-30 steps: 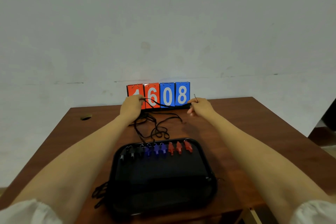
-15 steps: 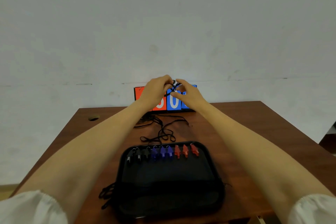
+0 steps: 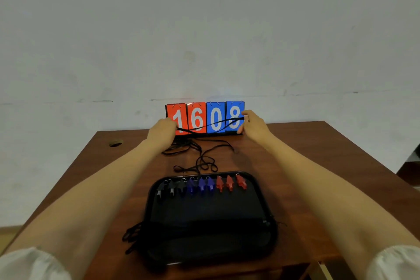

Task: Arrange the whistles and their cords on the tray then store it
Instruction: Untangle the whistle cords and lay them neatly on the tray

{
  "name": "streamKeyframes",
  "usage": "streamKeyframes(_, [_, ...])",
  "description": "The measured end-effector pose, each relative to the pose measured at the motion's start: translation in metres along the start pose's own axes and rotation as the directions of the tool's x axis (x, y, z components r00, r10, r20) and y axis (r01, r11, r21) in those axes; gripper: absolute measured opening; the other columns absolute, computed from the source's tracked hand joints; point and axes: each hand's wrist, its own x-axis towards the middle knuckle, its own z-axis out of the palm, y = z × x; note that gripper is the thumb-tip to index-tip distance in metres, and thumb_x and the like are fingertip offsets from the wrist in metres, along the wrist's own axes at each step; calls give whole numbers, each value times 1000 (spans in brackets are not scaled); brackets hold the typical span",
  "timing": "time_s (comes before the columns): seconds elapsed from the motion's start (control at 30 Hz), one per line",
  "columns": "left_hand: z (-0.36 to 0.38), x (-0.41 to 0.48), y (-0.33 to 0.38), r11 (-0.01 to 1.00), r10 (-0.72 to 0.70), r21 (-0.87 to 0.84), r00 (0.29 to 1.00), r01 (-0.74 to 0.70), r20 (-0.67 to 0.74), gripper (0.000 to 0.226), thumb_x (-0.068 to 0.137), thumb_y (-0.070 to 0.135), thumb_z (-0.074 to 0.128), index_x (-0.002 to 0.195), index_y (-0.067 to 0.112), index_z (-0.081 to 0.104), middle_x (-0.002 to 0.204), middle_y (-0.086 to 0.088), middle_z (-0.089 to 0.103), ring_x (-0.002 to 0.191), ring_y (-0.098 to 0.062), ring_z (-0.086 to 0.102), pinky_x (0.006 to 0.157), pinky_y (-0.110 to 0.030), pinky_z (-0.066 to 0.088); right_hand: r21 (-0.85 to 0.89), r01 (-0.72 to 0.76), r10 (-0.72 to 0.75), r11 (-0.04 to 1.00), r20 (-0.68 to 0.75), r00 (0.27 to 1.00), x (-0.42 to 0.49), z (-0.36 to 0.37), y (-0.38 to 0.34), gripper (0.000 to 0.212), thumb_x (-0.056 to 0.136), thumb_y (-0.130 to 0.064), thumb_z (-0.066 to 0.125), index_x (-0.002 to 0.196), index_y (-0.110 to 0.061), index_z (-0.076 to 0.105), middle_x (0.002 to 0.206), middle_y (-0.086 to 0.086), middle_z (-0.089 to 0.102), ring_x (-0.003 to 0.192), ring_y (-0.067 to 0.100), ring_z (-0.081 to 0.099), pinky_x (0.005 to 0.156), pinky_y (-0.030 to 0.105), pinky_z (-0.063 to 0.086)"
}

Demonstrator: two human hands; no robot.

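A black tray (image 3: pixel 268 223) lies on the brown table (image 3: pixel 306 166). Along its far edge sits a row of whistles: black ones (image 3: pixel 171 187), blue ones (image 3: pixel 201 185) and red ones (image 3: pixel 229 183). Loose black cords (image 3: pixel 200 161) lie tangled on the table beyond the tray. My left hand (image 3: pixel 162 129) and my right hand (image 3: pixel 252 124) each pinch one end of a black cord (image 3: pixel 213 124) stretched between them, in front of the scoreboard. More cord (image 3: pixel 131 234) hangs off the tray's left near side.
A flip scoreboard (image 3: pixel 204 118) reading 1608 stands at the table's far edge against the white wall. A round hole (image 3: pixel 116 143) sits in the table's far left corner. Bare tabletop lies on both sides of the tray.
My hands were together, raised in front of the scoreboard; now they have moved apart and lower, drawing the black cord out straight between them.
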Motion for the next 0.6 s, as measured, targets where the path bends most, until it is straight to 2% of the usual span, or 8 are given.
streamKeyframes(0.07, [7,-12,-8,998,-17,63,1000,17,10,37,88,-5,43,118,6,60,111,-17,58,103,-34,56,81,-40,48,-43,-41,41,998,-5,999,-8,0,14,31,97,1,32,128,0,34,87,13,67,58,11,47,51,22,32])
streamKeyframes(0.13, [12,-24,-13,994,-20,109,999,17,27,39,88,-3,42,120,9,60,114,-16,59,106,-34,55,82,-40,45,-74,-70,70,995,-5,998,-14,2,26,23,98,-2,31,120,1,33,85,12,67,59,11,48,52,25,35])
streamKeyframes(0.27, [30,-50,-22,978,-42,204,998,34,38,45,90,-2,40,127,18,56,121,-9,59,115,-30,46,94,-39,36,-124,-56,53,991,-24,998,-25,9,44,12,98,-19,45,101,-9,52,82,2,67,78,19,59,70,33,47])
streamKeyframes(0.33, [40,-64,-26,975,-54,216,997,42,51,52,88,-4,41,131,24,53,121,-5,59,117,-27,42,99,-40,29,-133,-57,49,989,-58,997,-33,10,52,12,93,-22,57,93,-13,66,91,2,69,86,16,59,77,31,48])
streamKeyframes(0.4, [50,-79,-31,978,-37,208,997,21,70,48,87,2,46,127,28,56,116,-1,60,115,-24,45,105,-41,23,-88,-91,85,992,-69,994,-42,13,59,14,91,-18,62,95,-11,73,101,4,71,92,16,61,84,30,48])
streamKeyframes(0.47, [58,-93,-34,991,-38,135,995,26,87,38,89,6,48,122,23,55,116,-2,62,112,-25,52,106,-42,26,-56,-133,130,989,-54,990,-53,16,66,18,92,-13,59,102,-7,73,106,5,71,101,17,61,91,29,47])
streamKeyframes(0.53, [61,-110,-33,993,-106,-42,989,111,108,24,94,10,46,116,16,50,113,-6,63,101,-31,58,87,-42,43,-44,-169,168,985,-25,986,-65,20,72,20,94,-9,55,104,-7,72,104,6,72,96,14,61,91,28,46])
streamKeyframes(0.6, [62,-128,-31,969,-157,-172,978,179,135,12,98,17,44,106,10,50,102,-10,63,84,-31,57,66,-38,43,-46,-202,201,978,-15,979,-76,24,80,19,94,-7,54,100,-7,71,93,6,72,80,8,59,81,24,46])
